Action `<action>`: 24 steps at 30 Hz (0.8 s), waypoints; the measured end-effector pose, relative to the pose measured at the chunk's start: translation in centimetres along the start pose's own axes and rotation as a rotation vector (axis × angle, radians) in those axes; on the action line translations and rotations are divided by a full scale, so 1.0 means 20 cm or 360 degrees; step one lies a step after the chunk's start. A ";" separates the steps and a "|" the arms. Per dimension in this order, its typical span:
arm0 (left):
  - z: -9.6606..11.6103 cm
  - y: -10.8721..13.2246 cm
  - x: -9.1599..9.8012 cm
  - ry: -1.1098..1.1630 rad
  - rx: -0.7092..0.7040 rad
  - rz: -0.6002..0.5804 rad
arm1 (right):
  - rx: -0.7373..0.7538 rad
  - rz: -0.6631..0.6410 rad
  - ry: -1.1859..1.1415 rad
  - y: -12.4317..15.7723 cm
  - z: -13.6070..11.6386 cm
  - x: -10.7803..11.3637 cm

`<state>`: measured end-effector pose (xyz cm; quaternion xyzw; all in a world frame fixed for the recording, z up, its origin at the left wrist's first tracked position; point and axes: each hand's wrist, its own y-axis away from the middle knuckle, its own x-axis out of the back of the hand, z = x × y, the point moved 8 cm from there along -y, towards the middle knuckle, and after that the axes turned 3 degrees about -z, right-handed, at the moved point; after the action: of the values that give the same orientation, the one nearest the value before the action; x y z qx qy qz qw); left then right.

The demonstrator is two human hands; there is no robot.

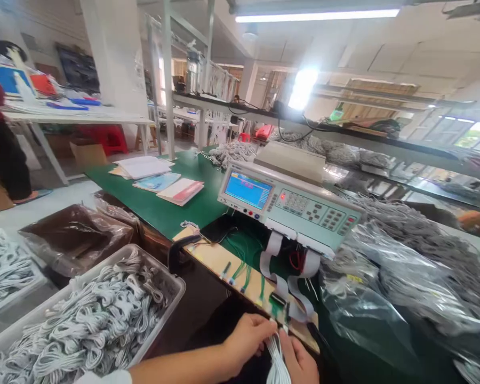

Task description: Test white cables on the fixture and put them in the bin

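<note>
A bundle of thin white cable (pixel 278 365) hangs at the front edge of a pale wooden board (pixel 240 261). My left hand (pixel 246 341) pinches the bundle's upper end from the left. From the right, my right hand (pixel 300 361) closes on the same bundle. Fingertips of both hands are beside small sockets at the board's edge; the cable ends between them are too small to make out. Green wires (pixel 246 277) and a grey ribbon cable (pixel 270 261) run from the board toward a tester (pixel 292 197) with a lit blue screen.
To the left stands a grey plastic bin (pixel 180 288) heaped with coiled cables. Booklets (pixel 180 191) lie on the green table (pixel 124 184). Clear plastic bags (pixel 368 314) and piled grey cables (pixel 424 240) occupy the right. A person (pixel 4 144) stands at the far left.
</note>
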<state>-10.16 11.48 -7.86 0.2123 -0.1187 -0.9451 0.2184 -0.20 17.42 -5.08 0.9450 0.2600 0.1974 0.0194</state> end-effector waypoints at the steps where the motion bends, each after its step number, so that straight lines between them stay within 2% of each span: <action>1: 0.00 0.02 0.00 -0.0013 -0.0055 0.0009 | 0.0009 0.0000 -0.0022 0.02 -0.01 -0.01; 4: -0.01 0.07 -0.02 0.0086 -0.0087 -0.0033 | 0.0020 0.0066 -0.0152 0.10 -0.01 -0.04; 7: -0.06 0.11 -0.10 0.0299 0.0181 -0.0257 | 0.0014 0.0230 -0.0236 0.15 -0.01 0.00; 9: -0.07 0.13 -0.14 0.0416 0.0281 -0.0343 | 0.0018 0.0281 -0.0266 0.16 -0.01 0.04; 11: -0.06 0.14 -0.16 0.0530 0.0290 -0.0355 | 0.0056 0.0227 -0.0283 0.17 -0.01 0.08; 15: -0.07 0.14 -0.17 0.0695 0.0324 -0.0344 | 0.0075 -0.0159 -0.0486 0.16 -0.01 0.07; 17: -0.10 0.14 -0.18 0.0702 0.0382 -0.0327 | 0.0040 -0.0269 -0.0656 0.15 0.00 0.05; 22: -0.14 0.14 -0.15 0.0693 0.0470 -0.0274 | -0.0162 -0.0024 -0.0699 0.08 0.08 0.06; 24: -0.14 0.14 -0.14 0.0669 0.0453 -0.0263 | -0.0171 -0.0063 -0.0636 0.06 0.09 0.03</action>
<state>-5.62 9.90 -8.47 0.4414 -0.1846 -0.8687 0.1284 1.58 16.77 -6.34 0.9577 0.2587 0.0193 0.1247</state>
